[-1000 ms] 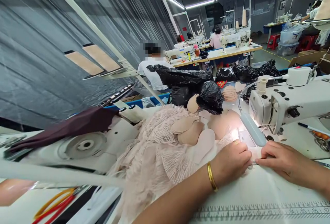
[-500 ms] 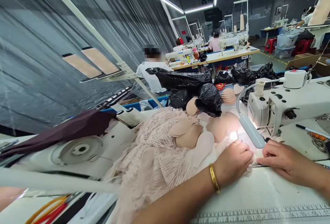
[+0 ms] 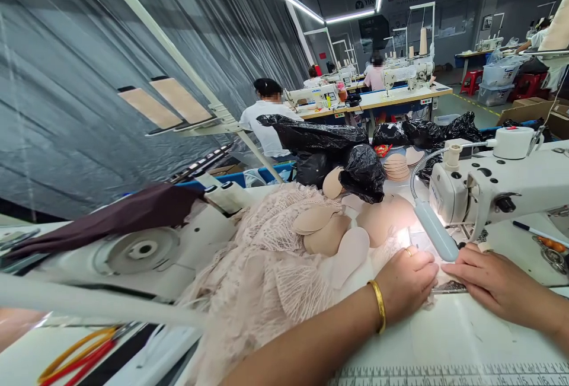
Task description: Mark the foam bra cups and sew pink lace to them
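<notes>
A heap of pale pink lace fabric (image 3: 267,279) lies on the white sewing table (image 3: 444,332), with beige foam cups (image 3: 329,232) on top. My left hand (image 3: 406,282), with a gold bangle and a ring, rests curled on the fabric's edge beside the needle area. My right hand (image 3: 484,282) lies on the table right of it, fingers pressed down on a thin dark strip (image 3: 451,287) at the fabric's edge. The white sewing machine (image 3: 498,187) stands just behind both hands, its lamp (image 3: 435,230) lit above them.
Black plastic bags (image 3: 338,152) and a stack of foam cups (image 3: 395,166) sit behind the fabric. A dark cloth (image 3: 115,217) drapes over another machine at left. Red and yellow handled scissors (image 3: 80,356) lie at lower left. Other people sew at tables farther back. A ruler (image 3: 444,374) runs along the near edge.
Both hands have stayed at the needle area; the right hand has slid slightly lower and right along the fabric's edge. The view has shifted a little.
</notes>
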Tool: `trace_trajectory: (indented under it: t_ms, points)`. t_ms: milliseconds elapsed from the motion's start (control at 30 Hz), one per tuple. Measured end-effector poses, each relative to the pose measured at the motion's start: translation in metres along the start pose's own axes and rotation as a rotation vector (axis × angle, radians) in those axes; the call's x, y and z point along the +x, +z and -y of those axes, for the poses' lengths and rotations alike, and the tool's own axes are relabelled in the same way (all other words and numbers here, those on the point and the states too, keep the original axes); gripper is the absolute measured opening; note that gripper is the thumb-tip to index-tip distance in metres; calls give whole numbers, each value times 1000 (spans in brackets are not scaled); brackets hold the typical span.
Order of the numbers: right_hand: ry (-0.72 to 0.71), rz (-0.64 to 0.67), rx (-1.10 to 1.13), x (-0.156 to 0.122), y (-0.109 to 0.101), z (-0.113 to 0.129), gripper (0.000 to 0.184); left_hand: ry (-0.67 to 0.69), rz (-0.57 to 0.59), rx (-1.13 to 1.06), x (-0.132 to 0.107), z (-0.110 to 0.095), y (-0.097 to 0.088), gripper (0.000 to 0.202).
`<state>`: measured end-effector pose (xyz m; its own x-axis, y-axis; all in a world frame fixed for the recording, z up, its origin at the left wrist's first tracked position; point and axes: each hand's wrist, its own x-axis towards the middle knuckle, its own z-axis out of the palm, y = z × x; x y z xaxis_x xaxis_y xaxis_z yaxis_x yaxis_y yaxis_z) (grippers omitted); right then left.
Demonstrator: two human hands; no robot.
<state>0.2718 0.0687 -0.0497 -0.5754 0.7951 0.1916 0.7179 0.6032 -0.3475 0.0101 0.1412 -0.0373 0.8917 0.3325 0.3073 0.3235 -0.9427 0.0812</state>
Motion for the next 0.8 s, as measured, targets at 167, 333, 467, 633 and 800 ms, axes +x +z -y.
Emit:
trace_trajectory:
  t_ms: [167,333,467,633,800]
  points:
    - [51,-14,-13,3,6,0,31,50,5,-12,6,6,2,22]
    - [101,-65,-43,8,7,-1,29,97,31,-13,19,26,8,20]
    - [168,-80,-72,11,10,-2,33,146,44,-51,27,45,13,21]
    - [173,-99,-94,11,14,-4,32,170,41,-178,30,56,14,23]
    - [163,-134,-111,11,14,-4,31,124,38,-254,33,58,12,27]
